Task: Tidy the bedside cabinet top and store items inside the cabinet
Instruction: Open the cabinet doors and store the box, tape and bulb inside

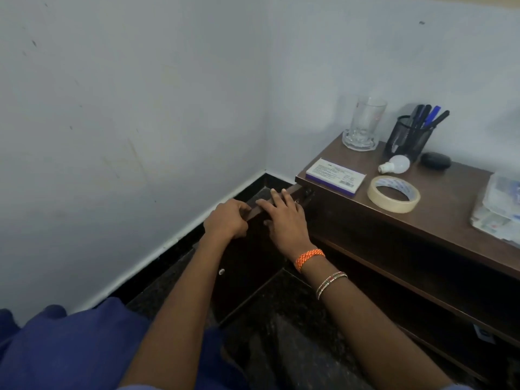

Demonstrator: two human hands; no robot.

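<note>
The brown bedside cabinet (450, 198) stands at the right, its dark door (247, 266) swung open toward me. My left hand (228, 218) grips the door's top edge. My right hand (284, 218) rests on the same edge with fingers straight. On the cabinet top lie a white and purple box (336, 175), a roll of masking tape (393, 194), a light bulb (394, 164), a black case (435, 160), a glass (365, 122) on a glass dish and a mesh pen holder (409, 139) with pens. Inside, dark shelves (408, 257) show.
A pile of plastic-wrapped papers (498, 206) lies at the cabinet top's right edge. White walls meet in a corner behind the door. The floor (281, 319) is dark stone. My blue-clad knee (70, 347) is at the lower left.
</note>
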